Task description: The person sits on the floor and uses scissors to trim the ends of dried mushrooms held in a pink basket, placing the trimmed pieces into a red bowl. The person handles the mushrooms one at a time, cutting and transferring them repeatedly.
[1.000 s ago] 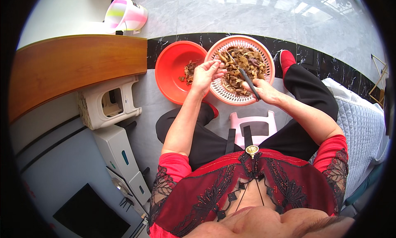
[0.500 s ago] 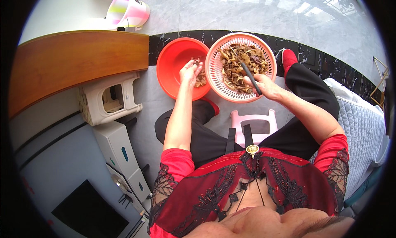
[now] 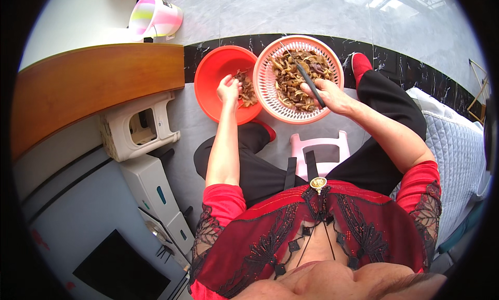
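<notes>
My left hand [image 3: 228,89] is over the red basin [image 3: 208,76], its fingers loosely apart with nothing visible in them. Brown mushroom pieces [image 3: 248,94] lie in the basin beside those fingers. To the right, a pink-rimmed white colander [image 3: 266,87] overlaps the basin's edge and holds a heap of brown mushrooms [image 3: 296,74]. Over its near right side, my right hand [image 3: 327,96] grips a knife [image 3: 309,83] by the dark handle. The thin blade points up and left across the mushrooms and is hard to make out.
A pink plastic stool [image 3: 319,170] stands between my legs. Left are a wooden ledge [image 3: 104,66], a beige stool on its side [image 3: 112,128] and a white box [image 3: 150,183]. A pink-and-white bucket [image 3: 166,19] sits at the far left; a quilted cover [image 3: 452,149] lies right.
My left hand has loosened and shifted slightly left; the pieces at its fingertips are gone from them, and more mushroom shows in the basin. My right hand still grips the knife.
</notes>
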`<state>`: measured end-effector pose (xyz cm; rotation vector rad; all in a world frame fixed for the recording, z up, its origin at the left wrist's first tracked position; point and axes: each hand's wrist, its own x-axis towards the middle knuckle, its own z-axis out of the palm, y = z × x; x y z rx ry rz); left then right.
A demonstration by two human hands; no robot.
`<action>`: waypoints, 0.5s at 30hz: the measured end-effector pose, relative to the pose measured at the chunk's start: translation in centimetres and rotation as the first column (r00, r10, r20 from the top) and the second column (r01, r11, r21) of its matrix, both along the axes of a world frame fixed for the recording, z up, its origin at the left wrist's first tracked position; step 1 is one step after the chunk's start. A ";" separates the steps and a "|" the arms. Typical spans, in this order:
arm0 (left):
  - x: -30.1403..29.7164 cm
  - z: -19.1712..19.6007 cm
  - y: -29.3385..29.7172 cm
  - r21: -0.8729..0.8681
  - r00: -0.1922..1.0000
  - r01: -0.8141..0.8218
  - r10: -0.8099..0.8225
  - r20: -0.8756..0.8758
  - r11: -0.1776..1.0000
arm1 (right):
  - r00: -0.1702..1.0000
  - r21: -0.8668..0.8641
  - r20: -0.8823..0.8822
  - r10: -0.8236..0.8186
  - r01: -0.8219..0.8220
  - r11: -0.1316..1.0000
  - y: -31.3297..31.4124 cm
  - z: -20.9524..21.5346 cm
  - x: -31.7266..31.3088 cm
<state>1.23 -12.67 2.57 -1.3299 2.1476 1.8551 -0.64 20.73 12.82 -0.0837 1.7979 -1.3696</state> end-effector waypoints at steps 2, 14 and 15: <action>-0.3 1.0 2.1 -0.159 0.950 0.281 -0.298 -0.097 0.947 | 1.000 -0.016 -0.002 -0.018 0.018 1.000 -0.2 0.3 0.0; 1.8 0.0 10.8 -0.393 0.200 0.917 -0.774 0.600 -0.067 | 1.000 -0.010 0.011 -0.015 0.015 1.000 0.1 0.5 -0.2; 2.0 -0.5 11.0 -0.416 0.181 0.901 -0.767 0.616 -0.121 | 1.000 0.004 -0.013 0.015 -0.015 1.000 0.0 0.4 -0.3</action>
